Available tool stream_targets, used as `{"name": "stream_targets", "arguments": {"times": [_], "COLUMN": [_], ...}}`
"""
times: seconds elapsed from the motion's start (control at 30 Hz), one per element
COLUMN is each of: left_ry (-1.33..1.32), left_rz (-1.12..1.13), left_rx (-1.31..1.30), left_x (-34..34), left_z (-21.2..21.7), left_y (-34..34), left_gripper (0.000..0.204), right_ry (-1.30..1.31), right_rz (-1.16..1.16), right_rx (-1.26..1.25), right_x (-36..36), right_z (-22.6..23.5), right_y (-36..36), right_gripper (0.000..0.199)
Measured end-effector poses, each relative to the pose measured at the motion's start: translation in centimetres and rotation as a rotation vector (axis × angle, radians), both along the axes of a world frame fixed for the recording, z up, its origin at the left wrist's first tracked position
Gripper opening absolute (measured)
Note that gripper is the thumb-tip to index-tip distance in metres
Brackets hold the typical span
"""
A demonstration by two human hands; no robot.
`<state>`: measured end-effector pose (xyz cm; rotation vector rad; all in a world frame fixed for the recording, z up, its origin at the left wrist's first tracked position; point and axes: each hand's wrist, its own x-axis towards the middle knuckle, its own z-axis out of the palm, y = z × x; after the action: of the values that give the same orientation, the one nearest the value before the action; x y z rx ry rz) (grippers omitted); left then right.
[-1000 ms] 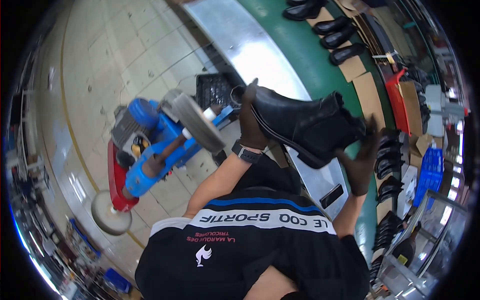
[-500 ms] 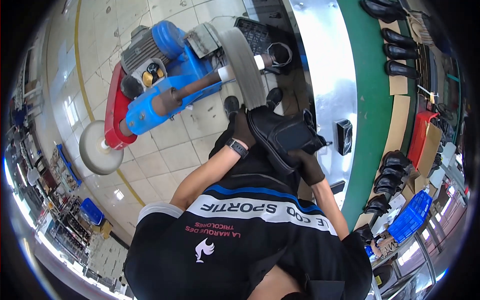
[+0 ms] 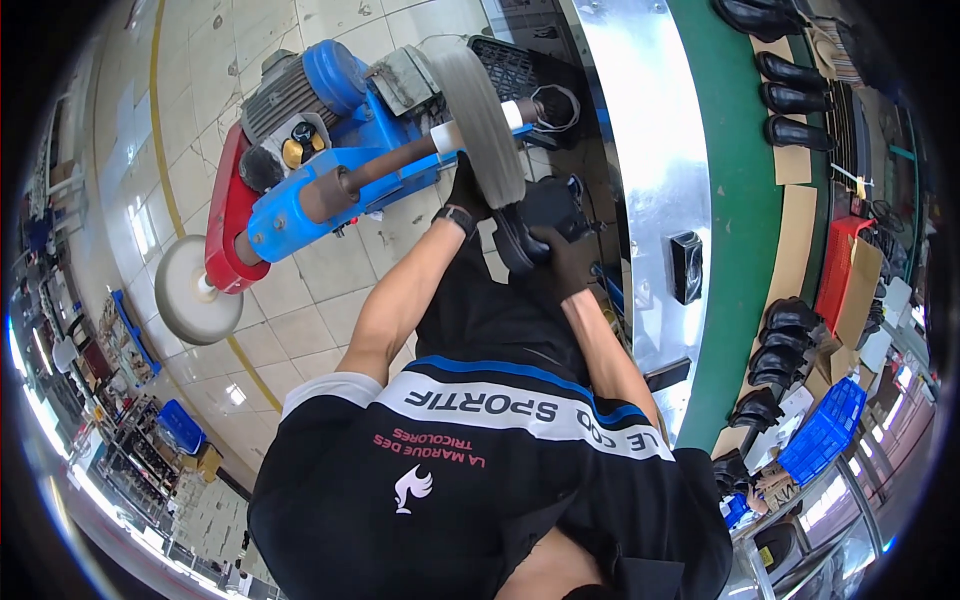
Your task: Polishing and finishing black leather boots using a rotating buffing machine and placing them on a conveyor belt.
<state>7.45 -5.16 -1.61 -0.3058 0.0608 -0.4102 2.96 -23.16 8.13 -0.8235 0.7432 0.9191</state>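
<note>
A black ankle boot lies on its side between my hands, against the lower edge of a large grey buffing wheel with blurred edges. My right hand, in a dark brown glove, is closed around the boot's sole side near the heel. On the other side my left hand, in a dark glove with a watch at the wrist, grips the toe end, its fingers partly hidden by the wheel and boot. The wheel sits on a shaft of a blue machine.
A second pale wheel is at the machine's left end, beside a red guard. To the right runs a metal ledge with a small black box. Beyond it, a green conveyor carries several black shoes.
Both hands and the boot have moved farther from my body, up under the wheel. The boot has turned, and its shaft now points farther away.
</note>
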Motion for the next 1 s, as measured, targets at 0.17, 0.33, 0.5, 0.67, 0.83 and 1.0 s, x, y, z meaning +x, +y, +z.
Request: {"name": "stream_targets", "arguments": {"times": [0.17, 0.33, 0.5, 0.67, 0.83, 1.0], "left_ry": [0.507, 0.466, 0.582, 0.119, 0.182, 0.276], "left_rz": [-0.032, -0.126, -0.118, 0.051, 0.02, 0.02], "left_rx": [0.613, 0.492, 0.693, 0.173, 0.287, 0.394], "left_x": [-2.7, -5.1, -4.7, -5.0, -4.4, -5.2], "left_z": [9.2, 11.8, 11.6, 5.6, 6.2, 7.6], "left_y": [-2.3, -2.3, -2.3, -3.4, -3.2, -2.4], "left_gripper": [0.071, 0.074, 0.059, 0.058, 0.061, 0.064], "right_ry": [-0.33, -0.714, -1.241, -1.254, -1.398, -1.37], "right_rz": [0.255, 0.608, 1.088, 1.42, 1.645, 1.432], "right_rx": [-0.26, -0.51, -0.808, -0.981, -0.934, -1.017], "right_x": [-1.8, -1.9, 0.7, 4.3, 5.9, 3.9], "right_z": [7.5, 14.2, 19.0, 15.9, 8.9, 12.4], "right_y": [-3.3, -3.6, -0.8, 3.6, 5.9, 3.2], "right_gripper": [0.028, 0.055, 0.068, 0.059, 0.059, 0.053]}}
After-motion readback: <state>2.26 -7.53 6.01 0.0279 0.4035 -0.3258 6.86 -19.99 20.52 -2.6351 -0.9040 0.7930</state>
